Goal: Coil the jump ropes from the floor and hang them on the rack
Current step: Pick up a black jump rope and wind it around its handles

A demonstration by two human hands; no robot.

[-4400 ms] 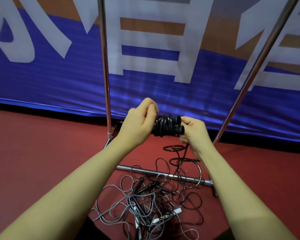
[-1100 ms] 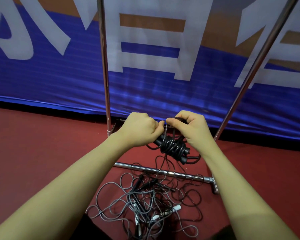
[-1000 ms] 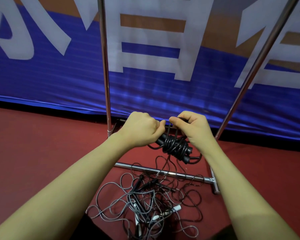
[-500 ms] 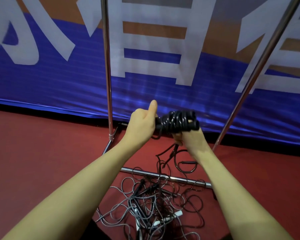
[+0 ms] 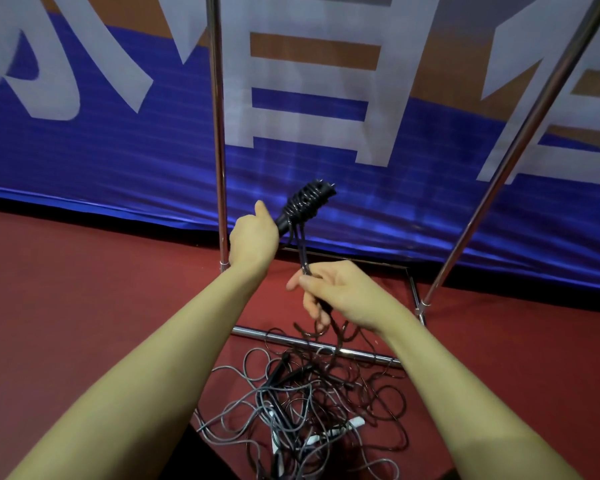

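Red floor (image 5: 84,306) below my hands: left hand (image 5: 253,239) grips one wound rope bundle (image 5: 307,202); right hand (image 5: 340,292) pinches its two loose strands (image 5: 302,251).

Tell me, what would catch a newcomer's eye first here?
Probably the black jump rope wound into a tight bundle, held up at centre by the left hand, while the right hand pinches its strands just below. Next, the tangled heap of grey and black ropes on the red floor, beside the chrome rack's base bar.
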